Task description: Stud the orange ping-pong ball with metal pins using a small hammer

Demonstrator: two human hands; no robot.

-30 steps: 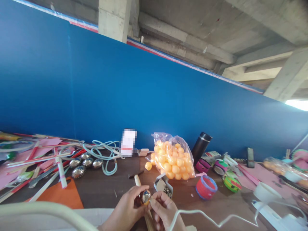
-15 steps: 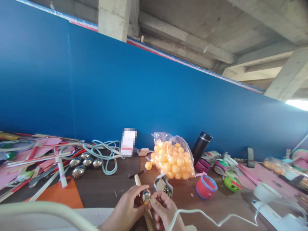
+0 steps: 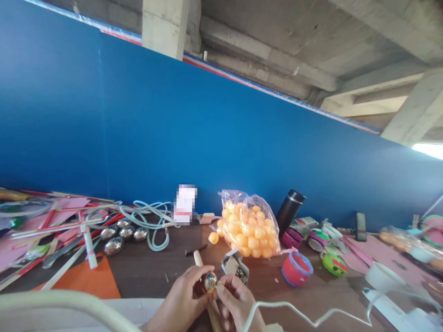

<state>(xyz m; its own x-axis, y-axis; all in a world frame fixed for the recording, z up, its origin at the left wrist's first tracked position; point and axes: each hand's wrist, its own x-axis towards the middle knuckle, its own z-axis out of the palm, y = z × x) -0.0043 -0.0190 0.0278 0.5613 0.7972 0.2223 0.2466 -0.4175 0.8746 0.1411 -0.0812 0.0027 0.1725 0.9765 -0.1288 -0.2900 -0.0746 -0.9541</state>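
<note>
My left hand (image 3: 185, 295) is closed around a small orange ball (image 3: 209, 281) whose facing side is covered in shiny silver studs. Thumb and fingertips of my right hand (image 3: 238, 299) pinch together at the ball's right side; whatever is between them is too small to make out. Beneath both hands runs the wooden handle of a hammer (image 3: 198, 258), its dark head just beyond. Right behind my right hand stands an open small box (image 3: 235, 265) with metal pieces inside. Farther back, a clear bag of orange balls (image 3: 249, 230) leans over, with a loose orange ball (image 3: 213, 238) beside it.
Several silver studded balls (image 3: 114, 246) lie left, near a pale blue cord (image 3: 159, 246) and a heap of sticks. A red and blue tape roll (image 3: 296, 269) and black bottle (image 3: 291, 210) stand right. A white cable (image 3: 311, 320) crosses the front.
</note>
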